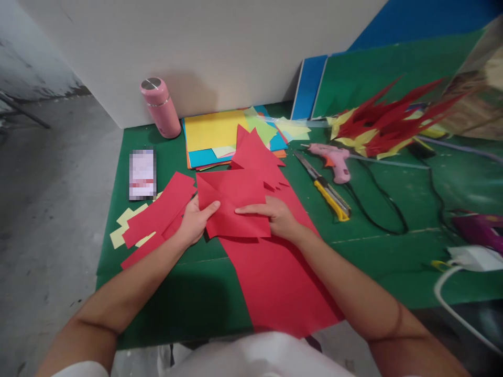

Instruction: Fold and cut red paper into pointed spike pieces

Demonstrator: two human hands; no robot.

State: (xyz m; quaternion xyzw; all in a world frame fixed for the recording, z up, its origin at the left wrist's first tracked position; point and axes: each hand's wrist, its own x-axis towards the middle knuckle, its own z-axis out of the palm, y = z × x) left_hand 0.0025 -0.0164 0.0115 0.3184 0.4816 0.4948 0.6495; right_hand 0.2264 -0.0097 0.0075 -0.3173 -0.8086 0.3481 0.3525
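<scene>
A creased, roughly rectangular sheet of red paper is held up between both hands. My left hand pinches its left side, thumb on top. On the right side my right hand grips it, with the index finger lying across its face. Beneath it a long red paper strip runs down the table to the near edge. Beyond the sheet lie pointed red paper pieces. Left of my left hand are cut red paper scraps over pale yellow scraps.
On the green table stand a pink bottle, a phone and stacked coloured paper. To the right lie a yellow box cutter, a pink glue gun with its cord, a red paper flame and a white plug.
</scene>
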